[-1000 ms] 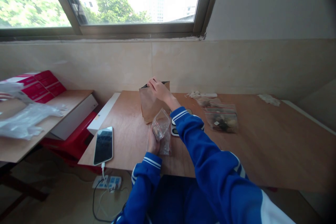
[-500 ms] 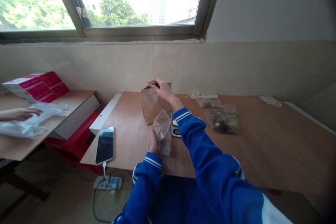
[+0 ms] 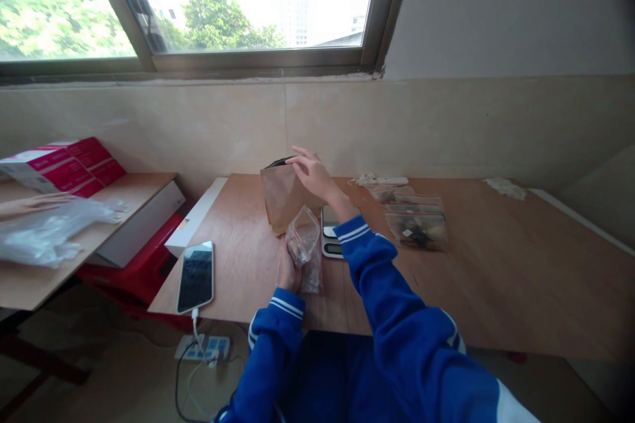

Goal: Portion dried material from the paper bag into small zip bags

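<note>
the left hand (image 3: 288, 269) grips a clear plastic zip bag (image 3: 304, 248) near the front edge of the wooden worktop (image 3: 496, 277). beyond it stands a brown paper bag (image 3: 282, 201), its top beside the right hand (image 3: 313, 174). a flat digital scale (image 3: 331, 239) lies under the right wrist, filled clear bags (image 3: 417, 223) to its right, a black smartphone (image 3: 196, 275) left of the left hand.

Makeshift packing workroom, plywood table (image 3: 496, 264), scale (image 3: 330, 238), filled zip bags (image 3: 417, 225)

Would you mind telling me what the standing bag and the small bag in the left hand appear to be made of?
Standing bag: likely kraft paper, matte brown, stiff and creased. Small bag in the left hand: thin clear plastic, glossy and crinkled, its contents showing through.
</note>
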Available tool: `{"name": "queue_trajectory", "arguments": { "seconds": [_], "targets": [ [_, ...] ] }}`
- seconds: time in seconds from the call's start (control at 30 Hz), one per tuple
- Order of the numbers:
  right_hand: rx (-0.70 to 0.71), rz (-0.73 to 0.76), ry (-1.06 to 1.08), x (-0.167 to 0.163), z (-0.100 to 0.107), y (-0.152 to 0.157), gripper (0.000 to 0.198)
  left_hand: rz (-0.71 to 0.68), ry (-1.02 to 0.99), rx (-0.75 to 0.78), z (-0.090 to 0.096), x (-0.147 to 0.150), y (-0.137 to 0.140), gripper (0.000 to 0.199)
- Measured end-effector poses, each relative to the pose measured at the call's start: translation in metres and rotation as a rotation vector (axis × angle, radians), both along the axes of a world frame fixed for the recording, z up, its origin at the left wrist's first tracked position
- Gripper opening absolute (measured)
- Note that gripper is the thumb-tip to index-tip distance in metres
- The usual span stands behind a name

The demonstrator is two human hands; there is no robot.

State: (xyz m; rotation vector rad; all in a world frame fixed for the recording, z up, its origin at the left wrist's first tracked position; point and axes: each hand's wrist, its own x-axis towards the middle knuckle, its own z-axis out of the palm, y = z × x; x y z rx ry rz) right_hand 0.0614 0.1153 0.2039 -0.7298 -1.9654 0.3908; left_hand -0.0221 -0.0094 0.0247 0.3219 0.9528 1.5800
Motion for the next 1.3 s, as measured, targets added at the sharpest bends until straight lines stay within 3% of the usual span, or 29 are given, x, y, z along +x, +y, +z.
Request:
{"name": "queue_trajectory", "arguments": {
  "seconds": [0.07,0.13,0.23,0.3,0.4,0.5,0.57,0.83,0.97,1.3],
  "targets": [
    [-0.111,0.001,0.137,0.015,-0.004,-0.027,0.025,0.024,-0.041,-0.017,0.001,0.001,-0.001,0.035],
    [-0.340,0.032,0.211,0.031,-0.018,-0.053,0.028,0.040,-0.067,-0.027,0.003,0.001,-0.002,0.038],
    [-0.657,0.113,0.044,0.043,-0.049,-0.081,0.028,0.044,-0.141,0.011,0.009,0.003,-0.004,0.043],
    [-0.759,0.135,-0.080,0.041,-0.070,-0.090,0.030,0.055,-0.211,0.063,0.012,0.003,-0.004,0.043],
    [-0.727,0.136,-0.197,0.028,-0.089,-0.094,0.024,0.093,-0.233,0.113,0.013,0.005,-0.004,0.039],
    [-0.609,0.096,-0.328,0.014,-0.093,-0.096,0.010,0.082,-0.168,0.138,0.012,0.006,-0.005,0.040],
    [-0.577,0.095,-0.402,0.009,-0.092,-0.098,0.015,0.074,-0.118,0.147,0.010,0.006,-0.005,0.044],
    [-0.731,0.149,-0.516,0.011,-0.098,-0.099,0.004,0.181,-0.004,0.151,0.005,0.004,-0.002,0.036],
    [-0.736,0.204,-0.502,0.012,-0.101,-0.094,0.018,0.146,0.044,0.139,0.001,0.004,-0.003,0.038],
    [-0.661,0.172,-0.579,0.014,-0.099,-0.097,0.008,0.259,0.157,0.116,-0.017,0.003,0.001,0.034]
  ]
}}
